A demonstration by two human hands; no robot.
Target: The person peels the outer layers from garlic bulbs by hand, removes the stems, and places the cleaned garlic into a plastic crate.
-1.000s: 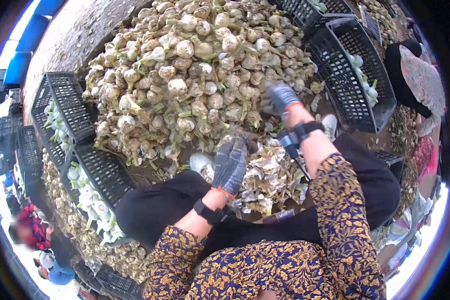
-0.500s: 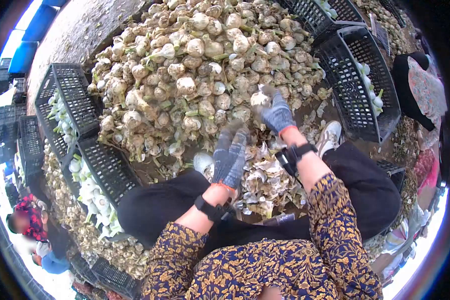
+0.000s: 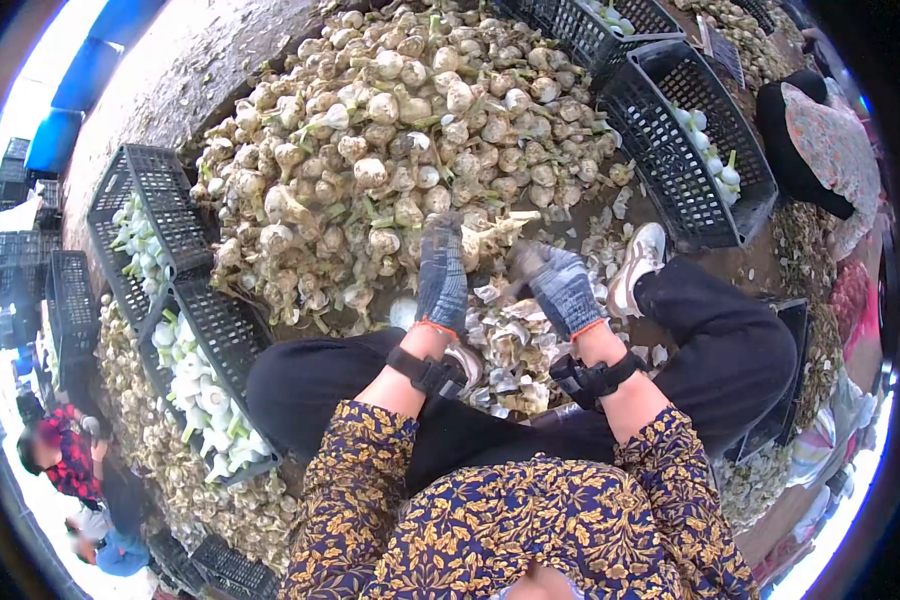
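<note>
My left hand (image 3: 441,275), in a grey knit glove, reaches to the near edge of a heap of soil-stained garlic (image 3: 370,170). Its fingers are closed at the side of a garlic bulb (image 3: 482,243) whose cut stem points right. Just right of that bulb is my right hand (image 3: 562,288), gloved too, with bent fingers smeared by motion; what they hold, if anything, does not show. Loose papery garlic skins (image 3: 515,350) lie below both hands, between my legs.
Black crates with peeled white garlic stand at the left (image 3: 205,400) and upper right (image 3: 690,150). My shoe (image 3: 638,268) rests right of the skins. A person (image 3: 65,450) in a red checked shirt sits far left; another person (image 3: 830,150) is far right.
My right hand has come down and nearer the left, and the pale bulb it carried no longer shows in it. My left hand has moved up slightly, with a stemmed bulb at its fingers.
</note>
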